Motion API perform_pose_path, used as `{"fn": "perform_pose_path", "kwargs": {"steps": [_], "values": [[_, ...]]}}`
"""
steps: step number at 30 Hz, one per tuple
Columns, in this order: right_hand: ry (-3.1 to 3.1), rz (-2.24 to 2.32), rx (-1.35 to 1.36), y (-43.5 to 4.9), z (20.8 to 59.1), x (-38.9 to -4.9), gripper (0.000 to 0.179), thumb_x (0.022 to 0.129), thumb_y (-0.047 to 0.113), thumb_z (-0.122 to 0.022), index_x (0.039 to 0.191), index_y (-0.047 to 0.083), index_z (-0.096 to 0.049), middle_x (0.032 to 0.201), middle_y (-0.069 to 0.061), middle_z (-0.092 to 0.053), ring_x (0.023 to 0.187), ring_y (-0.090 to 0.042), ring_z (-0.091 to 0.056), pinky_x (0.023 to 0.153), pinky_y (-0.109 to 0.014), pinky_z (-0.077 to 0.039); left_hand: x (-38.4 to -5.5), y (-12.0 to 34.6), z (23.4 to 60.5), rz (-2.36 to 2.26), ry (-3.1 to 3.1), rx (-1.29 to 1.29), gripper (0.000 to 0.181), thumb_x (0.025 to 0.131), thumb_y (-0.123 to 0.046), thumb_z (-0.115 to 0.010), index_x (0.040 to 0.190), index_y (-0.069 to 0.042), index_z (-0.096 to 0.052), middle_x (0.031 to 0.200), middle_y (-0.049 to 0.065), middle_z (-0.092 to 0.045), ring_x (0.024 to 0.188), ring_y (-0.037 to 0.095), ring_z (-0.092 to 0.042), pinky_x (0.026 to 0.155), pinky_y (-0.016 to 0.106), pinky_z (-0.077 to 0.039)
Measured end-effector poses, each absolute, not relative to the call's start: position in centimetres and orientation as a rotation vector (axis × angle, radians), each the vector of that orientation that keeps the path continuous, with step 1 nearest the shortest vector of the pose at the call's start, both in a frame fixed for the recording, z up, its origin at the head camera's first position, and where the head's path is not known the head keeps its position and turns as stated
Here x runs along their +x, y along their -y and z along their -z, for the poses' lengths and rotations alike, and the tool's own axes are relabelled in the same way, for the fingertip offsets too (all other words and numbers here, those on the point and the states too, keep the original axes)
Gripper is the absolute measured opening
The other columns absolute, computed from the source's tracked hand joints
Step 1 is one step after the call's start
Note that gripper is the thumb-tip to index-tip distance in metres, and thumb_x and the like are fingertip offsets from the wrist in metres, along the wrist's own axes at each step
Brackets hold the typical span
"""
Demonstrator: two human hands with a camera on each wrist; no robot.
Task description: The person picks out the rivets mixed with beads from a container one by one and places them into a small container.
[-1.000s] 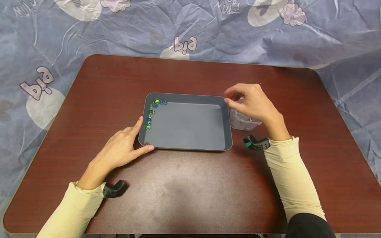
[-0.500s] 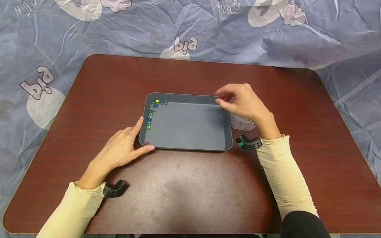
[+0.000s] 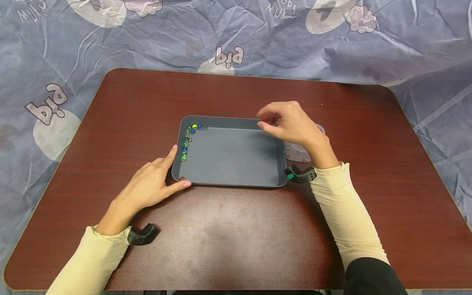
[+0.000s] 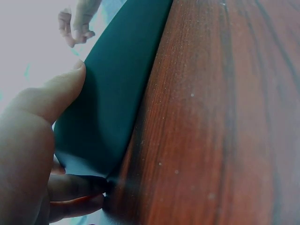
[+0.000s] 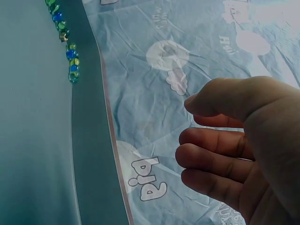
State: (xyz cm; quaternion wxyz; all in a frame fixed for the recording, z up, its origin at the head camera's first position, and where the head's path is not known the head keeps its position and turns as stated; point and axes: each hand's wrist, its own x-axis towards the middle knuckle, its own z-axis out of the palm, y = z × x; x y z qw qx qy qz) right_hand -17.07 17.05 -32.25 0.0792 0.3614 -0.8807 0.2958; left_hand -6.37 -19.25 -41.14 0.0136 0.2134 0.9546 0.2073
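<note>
A grey rectangular tray (image 3: 232,157) lies mid-table. Small glass marbles in green, blue and yellow line its left side and far-left corner, among them a yellow marble (image 3: 194,127). A reddish marble (image 3: 182,178) sits in the near-left corner. My left hand (image 3: 147,182) spreads at that corner, index finger on the left rim and thumb along the near rim. Over the tray's far-right corner hovers my right hand (image 3: 289,123), fingers loosely bent. In the right wrist view, nothing shows between its thumb (image 5: 211,96) and fingers.
Right of the tray stands a clear plastic box (image 3: 298,153), partly hidden by my right hand and wrist. Black wrist cameras sit below both hands. A grey-blue printed cloth (image 3: 250,37) hangs behind the brown table (image 3: 236,233).
My right hand has moved left from above the clear box to the tray's far-right corner. The left hand, tray and marbles have stayed where they were.
</note>
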Motion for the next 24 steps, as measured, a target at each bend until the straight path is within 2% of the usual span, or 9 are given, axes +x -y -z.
{"fn": "perform_pose_path", "kwargs": {"steps": [7, 24], "values": [[2.661, -0.901, 1.105, -16.1, 32.3, -17.5, 0.012, 0.085, 0.003, -0.074, 0.096, 0.001, -0.073, 0.080, -0.005, -0.070, 0.071, -0.015, -0.064, 0.066, -0.034, -0.052, -6.4, 19.3, 41.2, -0.645, -2.977, 0.668, 0.102, 0.087, -0.059, -0.067, 0.155, 0.003, -0.021, 0.126, 0.029, -0.060, 0.109, 0.039, -0.060, 0.089, 0.054, -0.047], [2.689, -0.926, 1.133, -13.6, 32.2, -18.1, 0.013, 0.086, 0.007, -0.072, 0.098, 0.000, -0.072, 0.080, -0.005, -0.070, 0.071, -0.015, -0.064, 0.069, -0.031, -0.052, -6.4, 19.3, 41.3, -0.653, -2.968, 0.665, 0.103, 0.087, -0.059, -0.066, 0.156, 0.002, -0.020, 0.129, 0.029, -0.058, 0.113, 0.038, -0.058, 0.093, 0.054, -0.045]]}}
